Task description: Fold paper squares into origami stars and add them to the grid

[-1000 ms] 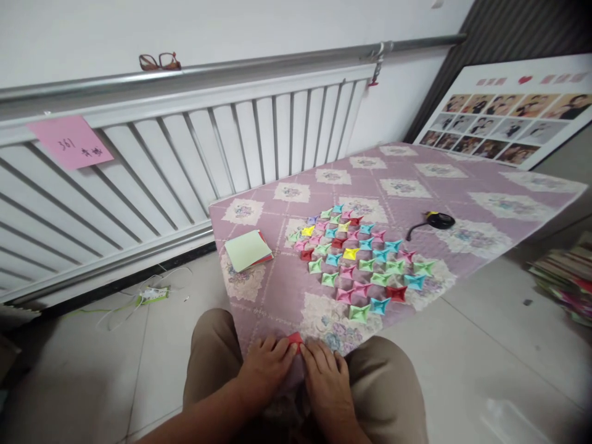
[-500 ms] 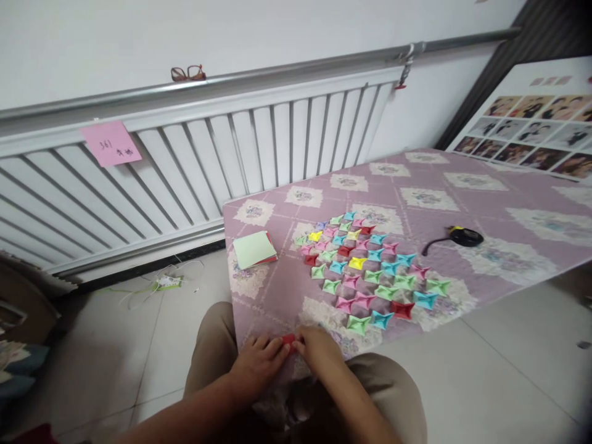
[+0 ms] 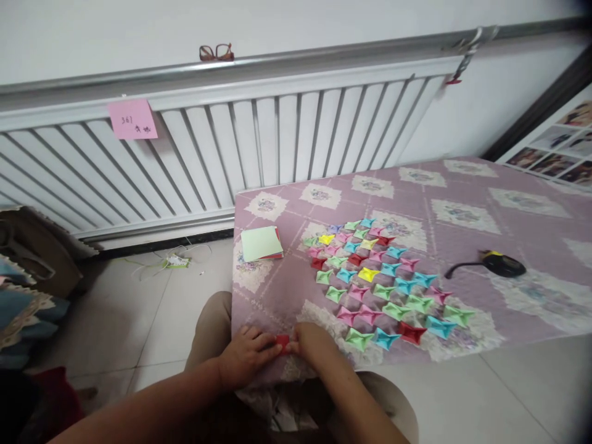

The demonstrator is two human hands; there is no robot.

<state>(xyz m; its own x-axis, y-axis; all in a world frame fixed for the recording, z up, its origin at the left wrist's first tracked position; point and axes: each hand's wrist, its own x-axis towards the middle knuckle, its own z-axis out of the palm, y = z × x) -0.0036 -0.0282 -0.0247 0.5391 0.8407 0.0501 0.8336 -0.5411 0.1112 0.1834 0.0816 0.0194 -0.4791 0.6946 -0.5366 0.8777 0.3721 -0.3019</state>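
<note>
A small red folded paper piece [image 3: 282, 341] lies at the near edge of the pink patterned tablecloth [image 3: 416, 209]. My left hand [image 3: 245, 354] and my right hand [image 3: 312, 342] both pinch it with closed fingers, one from each side. Beyond my hands, many small folded paper pieces [image 3: 383, 283] in green, pink, blue, yellow and red lie in a diagonal grid. A stack of square paper sheets [image 3: 261, 243], pale green on top, sits at the table's left edge.
A black and yellow tape measure [image 3: 502, 264] lies on the table's right. A white radiator [image 3: 259, 142] with a pink note [image 3: 132, 119] runs behind, glasses [image 3: 216, 52] on its pipe. A photo board [image 3: 555, 139] leans at right. Bags [image 3: 28, 271] lie on the floor at left.
The view has swung left, so the table and pieces sit further right in frame. My hands stay on the red piece, fingers pressed closer around it.
</note>
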